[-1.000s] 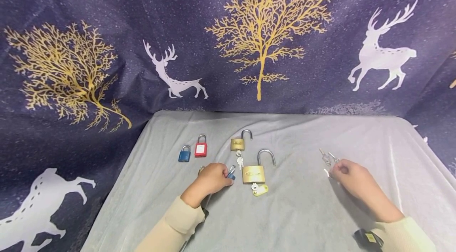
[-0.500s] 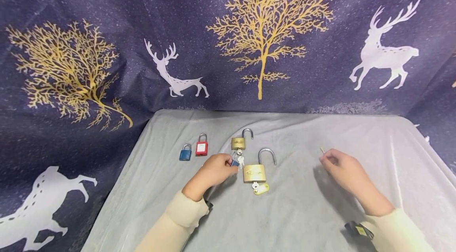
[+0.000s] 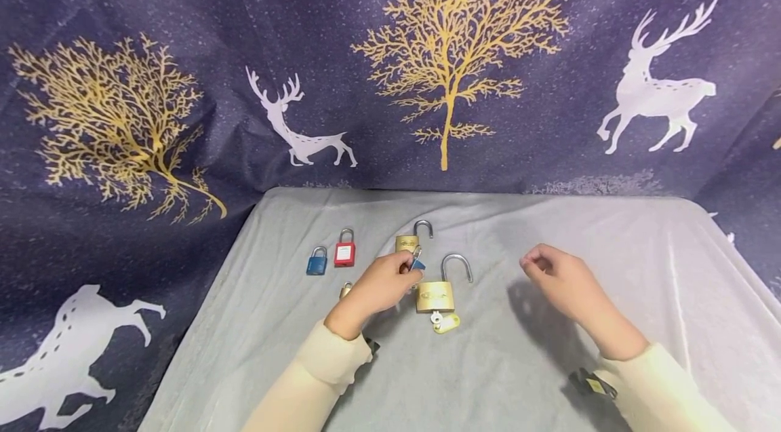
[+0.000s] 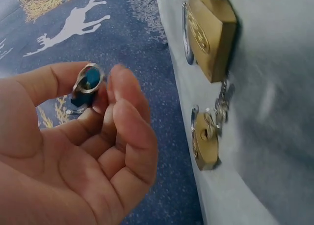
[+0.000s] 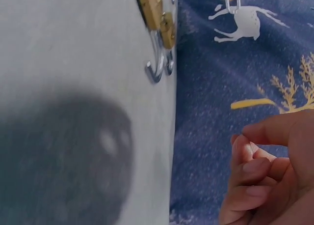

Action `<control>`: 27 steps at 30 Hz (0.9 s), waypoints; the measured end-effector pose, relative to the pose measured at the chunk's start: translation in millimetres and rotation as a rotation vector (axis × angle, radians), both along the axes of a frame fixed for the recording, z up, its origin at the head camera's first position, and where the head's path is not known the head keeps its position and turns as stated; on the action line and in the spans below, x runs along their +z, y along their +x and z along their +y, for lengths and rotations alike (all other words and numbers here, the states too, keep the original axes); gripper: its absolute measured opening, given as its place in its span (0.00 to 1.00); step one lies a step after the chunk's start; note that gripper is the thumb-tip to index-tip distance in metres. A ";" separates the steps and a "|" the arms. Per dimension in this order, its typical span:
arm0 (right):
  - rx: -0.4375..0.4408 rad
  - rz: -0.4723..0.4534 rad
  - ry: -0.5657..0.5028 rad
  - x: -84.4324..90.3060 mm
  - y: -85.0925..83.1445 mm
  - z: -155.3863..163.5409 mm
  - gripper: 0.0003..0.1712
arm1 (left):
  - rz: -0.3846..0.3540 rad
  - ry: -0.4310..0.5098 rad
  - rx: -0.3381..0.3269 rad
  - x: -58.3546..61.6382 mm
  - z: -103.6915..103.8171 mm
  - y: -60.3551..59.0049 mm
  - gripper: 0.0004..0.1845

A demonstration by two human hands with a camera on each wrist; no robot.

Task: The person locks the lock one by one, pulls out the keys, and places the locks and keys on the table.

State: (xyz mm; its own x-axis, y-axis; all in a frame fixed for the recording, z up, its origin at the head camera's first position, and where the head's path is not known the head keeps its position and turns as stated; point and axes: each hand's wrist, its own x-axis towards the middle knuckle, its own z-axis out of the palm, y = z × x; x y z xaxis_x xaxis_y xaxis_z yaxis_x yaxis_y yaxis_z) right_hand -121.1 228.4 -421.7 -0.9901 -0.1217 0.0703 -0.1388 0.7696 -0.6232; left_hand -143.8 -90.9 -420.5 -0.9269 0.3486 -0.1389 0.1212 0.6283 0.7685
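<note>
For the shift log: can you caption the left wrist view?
Left hand pinches a small blue padlock beside two brass padlocks on the grey cloth.

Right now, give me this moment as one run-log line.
left hand: pinches blue key | right hand: curled, holds nothing visible | large brass padlock: open, key in it | small brass padlock: open
</note>
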 end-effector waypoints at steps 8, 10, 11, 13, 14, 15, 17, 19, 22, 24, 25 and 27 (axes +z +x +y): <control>0.052 0.027 -0.069 10.3 -2.2 -31.7 0.09 | -0.028 0.026 -0.023 5.2 15.5 2.0 0.09; 0.070 0.040 -0.079 12.9 -3.8 -40.6 0.11 | -0.015 0.019 -0.026 7.4 18.7 2.4 0.08; 0.081 0.050 -0.085 14.1 -4.9 -45.0 0.13 | -0.007 0.017 -0.027 8.5 20.2 2.5 0.08; 0.097 0.063 -0.097 15.9 -7.5 -53.3 0.16 | 0.006 0.024 -0.027 9.8 23.1 2.6 0.07; 0.105 0.065 -0.107 16.8 -8.6 -57.5 0.17 | 0.010 0.030 -0.026 10.2 24.4 2.6 0.07; 0.110 0.064 -0.117 17.6 -9.6 -61.4 0.18 | 0.013 0.037 -0.024 10.6 25.8 2.7 0.07; 0.120 0.053 -0.140 19.1 -11.2 -69.3 0.19 | 0.023 0.048 -0.020 11.0 28.1 3.2 0.07; 0.125 0.044 -0.160 20.1 -12.3 -76.5 0.20 | 0.039 0.045 -0.018 11.7 30.4 4.2 0.09; 0.120 0.032 -0.198 21.0 -13.0 -86.1 0.21 | 0.099 0.014 -0.016 13.8 34.0 6.4 0.12; 0.110 0.025 -0.226 20.9 -13.8 -91.2 0.22 | 0.157 -0.023 -0.015 15.0 37.0 7.9 0.13; 0.105 0.022 -0.238 20.8 -14.2 -93.3 0.23 | 0.189 -0.038 -0.013 15.4 38.7 8.4 0.13; 0.093 0.016 -0.255 20.0 -15.4 -96.4 0.23 | 0.239 -0.066 -0.010 16.0 42.4 9.4 0.14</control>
